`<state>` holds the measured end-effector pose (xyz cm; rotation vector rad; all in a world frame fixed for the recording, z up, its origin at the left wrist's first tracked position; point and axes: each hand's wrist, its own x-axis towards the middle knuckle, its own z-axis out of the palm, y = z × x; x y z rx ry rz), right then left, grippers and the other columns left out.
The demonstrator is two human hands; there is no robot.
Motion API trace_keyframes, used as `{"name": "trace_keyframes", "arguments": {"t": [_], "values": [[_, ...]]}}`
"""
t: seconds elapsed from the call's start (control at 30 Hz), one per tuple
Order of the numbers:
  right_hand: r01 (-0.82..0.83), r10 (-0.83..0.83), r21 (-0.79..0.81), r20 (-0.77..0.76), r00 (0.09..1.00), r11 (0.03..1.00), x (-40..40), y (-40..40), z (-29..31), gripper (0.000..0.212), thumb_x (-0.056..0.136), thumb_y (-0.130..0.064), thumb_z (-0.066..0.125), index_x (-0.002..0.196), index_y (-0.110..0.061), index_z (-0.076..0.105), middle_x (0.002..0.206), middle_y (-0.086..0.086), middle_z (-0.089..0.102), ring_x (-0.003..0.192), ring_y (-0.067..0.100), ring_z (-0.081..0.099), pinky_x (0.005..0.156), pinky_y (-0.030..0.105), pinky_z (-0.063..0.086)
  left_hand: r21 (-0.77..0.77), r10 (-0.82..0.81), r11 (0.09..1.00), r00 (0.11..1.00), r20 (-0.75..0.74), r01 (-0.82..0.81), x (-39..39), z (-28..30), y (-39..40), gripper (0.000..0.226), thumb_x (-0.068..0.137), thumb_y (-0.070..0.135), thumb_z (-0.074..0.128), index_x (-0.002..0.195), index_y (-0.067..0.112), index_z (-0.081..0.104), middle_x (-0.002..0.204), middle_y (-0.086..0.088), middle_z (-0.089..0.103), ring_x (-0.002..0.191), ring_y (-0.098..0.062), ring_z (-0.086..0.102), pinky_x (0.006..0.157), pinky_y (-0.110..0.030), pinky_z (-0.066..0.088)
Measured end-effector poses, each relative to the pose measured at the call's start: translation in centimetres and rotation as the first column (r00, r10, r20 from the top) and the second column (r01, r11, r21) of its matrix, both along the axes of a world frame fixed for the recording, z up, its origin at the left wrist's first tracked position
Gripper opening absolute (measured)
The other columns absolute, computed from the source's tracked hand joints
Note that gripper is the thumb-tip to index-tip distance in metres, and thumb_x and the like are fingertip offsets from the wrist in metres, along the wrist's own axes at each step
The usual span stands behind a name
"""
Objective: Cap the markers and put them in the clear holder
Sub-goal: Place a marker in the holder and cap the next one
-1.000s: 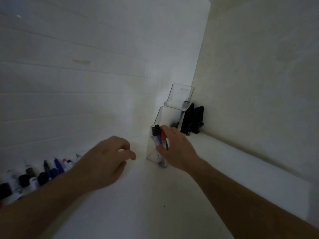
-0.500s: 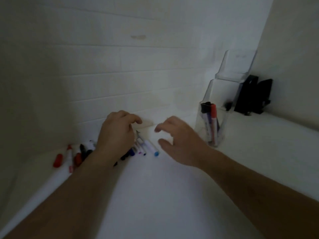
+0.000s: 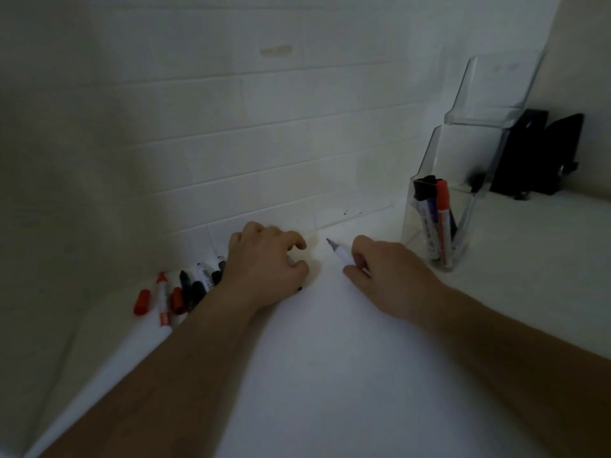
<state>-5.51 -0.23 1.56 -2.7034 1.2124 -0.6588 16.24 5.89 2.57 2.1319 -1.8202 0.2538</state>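
Note:
My right hand (image 3: 386, 276) grips a white uncapped marker (image 3: 339, 252) whose grey tip points up and to the left. Just left of it, my left hand (image 3: 264, 262) rests with curled fingers on a pile of loose markers (image 3: 198, 282) by the wall. The hand hides what lies under its fingers; a dark tip pokes out below it. A loose red cap (image 3: 142, 302) and a red marker (image 3: 162, 299) lie at the pile's left end. The clear holder (image 3: 410, 233) stands to the right with black, blue and red capped markers (image 3: 441, 219) in its front pocket.
Everything sits on a white counter (image 3: 330, 375) against a white tiled wall (image 3: 264, 143). The holder's taller rear tiers (image 3: 496, 87) rise behind the front pocket. Two black objects (image 3: 535, 153) stand at the back right, next to the holder.
My right hand left the holder, moved left to the pile and took hold of the white marker. My left hand came down onto the loose markers. The view swung left.

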Motion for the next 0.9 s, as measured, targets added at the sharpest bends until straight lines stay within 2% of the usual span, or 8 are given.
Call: {"name": "trace_keyframes", "arguments": {"t": [0.13,0.27,0.33,0.43,0.5,0.63,0.77,0.9], "values": [[-0.015,-0.061,0.203,0.363,0.930,0.979,-1.1,0.2,-0.4,0.023,0.098,-0.036,0.060,0.094,-0.026,0.040,0.068,-0.004,0.053,0.056,0.010,0.048,0.048,0.017,0.035,0.098,0.010,0.995,0.997,0.073,-0.017,-0.5,0.3,-0.2,0.052,0.071,0.053,0.045,0.121,0.045,0.055,0.113,0.011,0.059,0.113,-0.024,0.041,0.094,-0.043,0.027],[-0.060,-0.071,0.283,0.432,0.899,0.957,-1.2,-0.2,-0.7,0.023,0.096,-0.037,0.061,0.099,-0.027,0.041,0.068,-0.003,0.056,0.057,0.012,0.051,0.053,0.025,0.040,0.098,0.042,0.994,0.996,0.084,-0.050,-0.7,0.4,-0.6,0.044,0.078,0.050,0.048,0.121,0.044,0.058,0.103,0.014,0.062,0.108,-0.022,0.043,0.093,-0.043,0.028],[-0.088,-0.052,0.282,0.455,0.889,0.955,-1.4,-0.2,-1.0,0.024,0.096,-0.038,0.062,0.104,-0.029,0.042,0.069,-0.002,0.058,0.058,0.011,0.053,0.054,0.024,0.042,-0.002,0.034,0.999,0.998,0.043,-0.034,-0.7,0.3,-0.7,0.041,0.086,0.050,0.045,0.124,0.044,0.059,0.105,0.010,0.063,0.106,-0.024,0.049,0.093,-0.039,0.033],[-0.124,-0.041,0.286,0.510,0.859,0.950,-1.6,-0.6,-1.0,0.034,0.097,-0.038,0.063,0.124,-0.035,0.042,0.077,-0.003,0.060,0.066,0.007,0.057,0.056,0.014,0.041,-0.140,-0.131,0.985,0.963,-0.234,0.100,-1.5,1.0,0.0,0.032,0.099,0.046,0.046,0.125,0.038,0.063,0.107,0.004,0.054,0.095,-0.006,0.055,0.075,-0.005,0.042],[-0.126,-0.028,0.262,0.516,0.856,0.957,-1.7,-1.1,-1.0,0.039,0.099,-0.035,0.061,0.135,-0.033,0.048,0.084,-0.005,0.058,0.075,0.010,0.057,0.063,0.015,0.041,-0.177,-0.204,0.973,0.912,-0.355,0.149,-2.3,1.4,0.5,0.025,0.101,0.040,0.050,0.118,0.034,0.068,0.106,0.005,0.051,0.093,0.000,0.053,0.065,0.001,0.040],[-0.073,0.023,0.089,0.462,0.886,0.993,-2.2,-1.7,-1.1,0.031,0.100,-0.027,0.060,0.131,-0.028,0.061,0.102,-0.009,0.048,0.089,0.006,0.047,0.071,0.007,0.033,-0.286,-0.257,0.947,0.878,-0.403,0.146,-2.9,1.0,0.8,0.012,0.095,0.026,0.064,0.095,0.037,0.069,0.105,0.011,0.062,0.093,0.000,0.058,0.071,-0.003,0.038],[-0.077,0.087,-0.040,0.446,0.891,0.996,-2.4,-1.7,-1.2,0.029,0.098,-0.031,0.064,0.126,-0.029,0.067,0.109,-0.007,0.061,0.098,0.009,0.056,0.082,0.025,0.042,-0.288,-0.225,0.955,0.795,-0.563,0.067,-3.2,1.0,1.1,0.018,0.094,0.017,0.066,0.102,0.031,0.074,0.100,0.013,0.069,0.082,-0.007,0.065,0.047,-0.013,0.048],[-0.095,0.119,-0.083,0.386,0.915,0.992,-2.3,-1.5,-1.1,0.026,0.097,-0.047,0.060,0.119,-0.037,0.070,0.098,-0.005,0.065,0.092,0.014,0.061,0.079,0.033,0.049,-0.306,-0.239,0.947,0.843,-0.482,0.093,-3.2,0.9,1.3,0.020,0.091,0.015,0.069,0.101,0.032,0.073,0.099,0.018,0.068,0.089,-0.002,0.061,0.054,-0.006,0.046]]}}
